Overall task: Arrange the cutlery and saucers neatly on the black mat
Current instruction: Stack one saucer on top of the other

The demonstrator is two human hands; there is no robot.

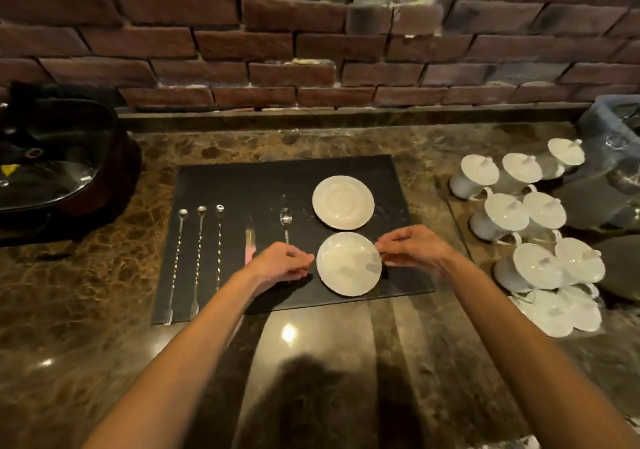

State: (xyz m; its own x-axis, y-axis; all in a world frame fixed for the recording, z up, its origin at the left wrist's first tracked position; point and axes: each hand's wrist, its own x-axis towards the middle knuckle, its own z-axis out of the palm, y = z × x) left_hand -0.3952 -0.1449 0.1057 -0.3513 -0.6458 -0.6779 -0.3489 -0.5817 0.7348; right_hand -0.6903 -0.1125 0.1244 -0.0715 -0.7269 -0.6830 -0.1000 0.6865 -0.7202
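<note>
Currently squaring near saucer (348, 263) on black mat (242, 182) | left fingers (304, 262) and right fingers (382, 248) lightly curled at opposite rims | far saucer (343, 202) just beyond fingers | next: nudge into line, release.

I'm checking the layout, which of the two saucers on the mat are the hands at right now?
The near saucer, closest to the mat's front edge: the left hand and right hand flank its rim. The far saucer sits alone.

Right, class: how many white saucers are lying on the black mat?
2. The far saucer lies on the mat's right side; the near saucer sits just in front of it, between both hands. None looks hidden.
</note>
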